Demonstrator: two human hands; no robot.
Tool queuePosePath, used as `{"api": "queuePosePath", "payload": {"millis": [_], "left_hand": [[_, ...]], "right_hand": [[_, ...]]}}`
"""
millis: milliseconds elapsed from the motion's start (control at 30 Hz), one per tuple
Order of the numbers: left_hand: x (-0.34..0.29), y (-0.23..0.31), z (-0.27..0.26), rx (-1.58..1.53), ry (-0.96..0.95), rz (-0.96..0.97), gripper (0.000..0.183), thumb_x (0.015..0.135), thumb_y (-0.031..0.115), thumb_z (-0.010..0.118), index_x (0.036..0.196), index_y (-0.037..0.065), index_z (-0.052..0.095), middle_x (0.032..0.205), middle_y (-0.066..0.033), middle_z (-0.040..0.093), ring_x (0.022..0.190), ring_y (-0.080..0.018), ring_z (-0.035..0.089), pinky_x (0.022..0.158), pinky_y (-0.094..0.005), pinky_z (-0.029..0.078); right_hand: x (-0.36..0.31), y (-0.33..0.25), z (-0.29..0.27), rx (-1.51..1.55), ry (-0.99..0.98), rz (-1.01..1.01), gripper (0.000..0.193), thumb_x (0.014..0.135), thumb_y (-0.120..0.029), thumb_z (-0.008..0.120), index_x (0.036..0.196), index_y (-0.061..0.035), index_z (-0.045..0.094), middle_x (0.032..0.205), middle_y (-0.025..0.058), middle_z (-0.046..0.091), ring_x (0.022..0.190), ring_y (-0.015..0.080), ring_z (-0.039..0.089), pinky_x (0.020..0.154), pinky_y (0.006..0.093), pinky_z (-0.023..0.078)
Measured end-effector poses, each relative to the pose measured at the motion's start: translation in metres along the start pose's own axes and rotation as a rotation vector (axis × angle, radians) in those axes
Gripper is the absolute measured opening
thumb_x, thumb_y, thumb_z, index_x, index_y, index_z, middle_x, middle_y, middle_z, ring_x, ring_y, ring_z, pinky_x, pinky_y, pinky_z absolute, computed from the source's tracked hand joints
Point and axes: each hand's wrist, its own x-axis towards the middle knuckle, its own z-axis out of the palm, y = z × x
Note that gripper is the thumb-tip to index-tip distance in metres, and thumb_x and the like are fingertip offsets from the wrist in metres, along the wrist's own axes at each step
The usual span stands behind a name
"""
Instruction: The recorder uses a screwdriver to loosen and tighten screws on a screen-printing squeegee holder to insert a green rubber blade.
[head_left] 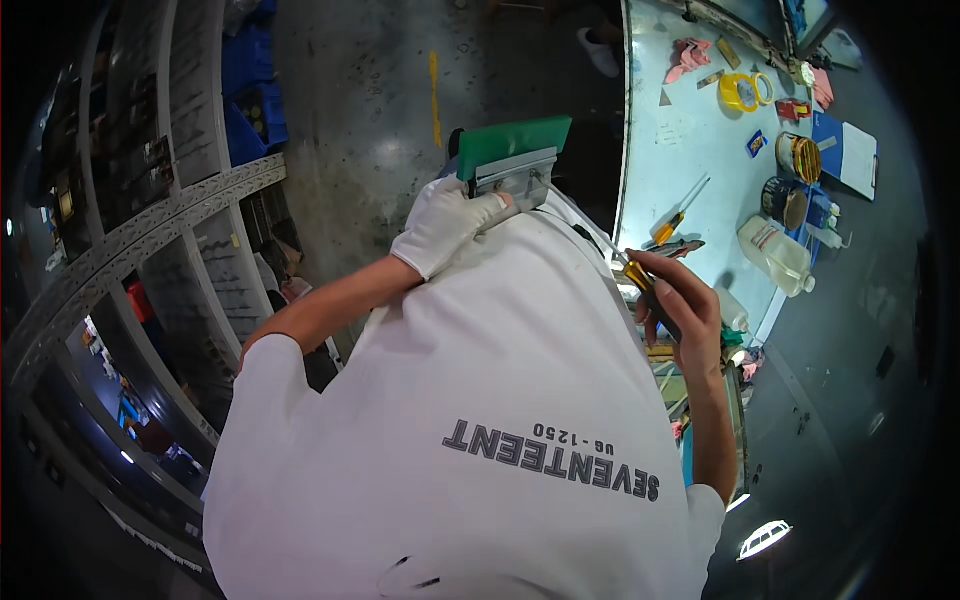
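My left hand point(445, 228), in a white glove, grips a squeegee by its grey metal holder point(522, 182), close in front of my white shirt. A flat green blade point(515, 146) is set along the holder's far edge. My right hand point(692, 312), bare, is closed around the yellow and dark handle of a screwdriver point(636, 274). Its long thin shaft slants up and left to the holder, where the tip meets or lies very near a small screw; actual contact is too small to tell.
On the right, a pale worktop point(650, 170) carries another screwdriver point(668, 228), yellow tape rolls point(738, 93), a pink cloth point(687, 60), cans point(797, 158), a plastic jug point(775, 255) and a clipboard point(850, 160). Metal shelving point(150, 225) with blue bins point(248, 125) stands left.
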Motion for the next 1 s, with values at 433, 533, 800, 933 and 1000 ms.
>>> {"api": "queuePosePath", "payload": {"millis": [433, 533, 800, 933, 1000], "left_hand": [[0.009, -0.008, -0.005, -0.002, 0.016, -0.066, 0.029, 0.089, 0.022, 0.072, 0.110, 0.002, 0.068, 0.099, -0.0049, 0.071, 0.089, -0.0102, 0.061, 0.082, -0.0268, 0.049], [0.008, -0.009, -0.008, 0.032, 0.015, -0.027, 0.030, 0.089, 0.022, 0.072, 0.111, 0.002, 0.068, 0.101, -0.0056, 0.071, 0.090, -0.0104, 0.062, 0.084, -0.0271, 0.049], [0.006, -0.003, -0.004, 0.020, 0.000, -0.021, 0.031, 0.090, 0.021, 0.072, 0.114, 0.002, 0.068, 0.104, -0.0058, 0.072, 0.092, -0.0105, 0.062, 0.085, -0.0267, 0.050], [0.005, -0.001, -0.003, 0.018, 0.005, -0.042, 0.030, 0.090, 0.019, 0.072, 0.113, 0.001, 0.068, 0.104, -0.0058, 0.072, 0.092, -0.0104, 0.062, 0.084, -0.0264, 0.050], [0.004, 0.000, -0.002, 0.000, 0.003, -0.038, 0.030, 0.090, 0.020, 0.072, 0.114, 0.001, 0.068, 0.104, -0.0056, 0.072, 0.092, -0.0103, 0.063, 0.084, -0.0263, 0.050]], "right_hand": [[0.006, 0.005, -0.003, -0.616, 0.074, -0.295, 0.034, 0.093, 0.000, 0.056, 0.123, -0.0063, 0.071, 0.077, -0.0011, 0.064, 0.056, 0.0009, 0.048, 0.051, 0.0186, 0.037], [0.003, -0.003, -0.005, -0.577, 0.053, -0.178, 0.035, 0.092, 0.001, 0.057, 0.124, -0.0063, 0.070, 0.081, -0.0007, 0.067, 0.057, 0.0017, 0.049, 0.051, 0.0187, 0.038], [0.004, -0.007, -0.007, -0.441, 0.014, -0.048, 0.036, 0.094, -0.001, 0.058, 0.127, -0.0085, 0.068, 0.076, -0.0014, 0.066, 0.055, 0.0009, 0.049, 0.047, 0.0170, 0.037], [0.008, -0.010, -0.017, -0.350, 0.000, 0.063, 0.035, 0.094, -0.003, 0.059, 0.128, -0.0079, 0.068, 0.070, -0.0019, 0.064, 0.053, 0.0011, 0.051, 0.043, 0.0170, 0.034], [0.010, -0.009, -0.019, -0.252, -0.026, 0.054, 0.035, 0.094, -0.004, 0.060, 0.128, -0.0057, 0.067, 0.066, -0.0023, 0.061, 0.051, 0.0013, 0.050, 0.040, 0.0174, 0.033]]}}
